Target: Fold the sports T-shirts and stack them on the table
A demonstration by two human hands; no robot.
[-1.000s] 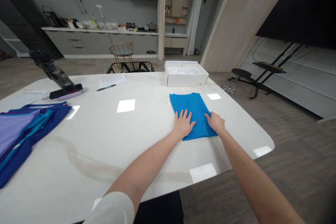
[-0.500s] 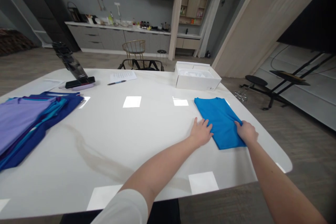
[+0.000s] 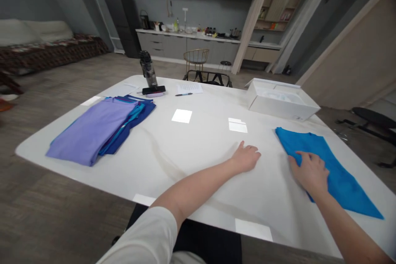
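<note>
A folded bright blue garment [image 3: 332, 173] lies on the right part of the white table [image 3: 213, 142]. Over its left edge is my right hand [image 3: 311, 171], fingers spread and a little bent, not closed on the cloth. My left hand [image 3: 246, 157] rests by the tabletop to the left of the garment, fingers apart, holding nothing. At the left of the table is a stack of folded clothes, with a lilac garment [image 3: 93, 130] on top and a dark blue garment [image 3: 133, 121] showing beneath.
An open white box [image 3: 278, 107] stands behind the blue garment. Farther back are a pen [image 3: 183, 94], a printed sheet [image 3: 193, 88] and a dark bottle [image 3: 149, 70] beside a black phone-like object [image 3: 154, 89]. A black chair [image 3: 207, 77] is beyond the far edge.
The view has swung left. My left hand has come away from the blue garment. My right hand has let go of its right side and moved to its left edge.
</note>
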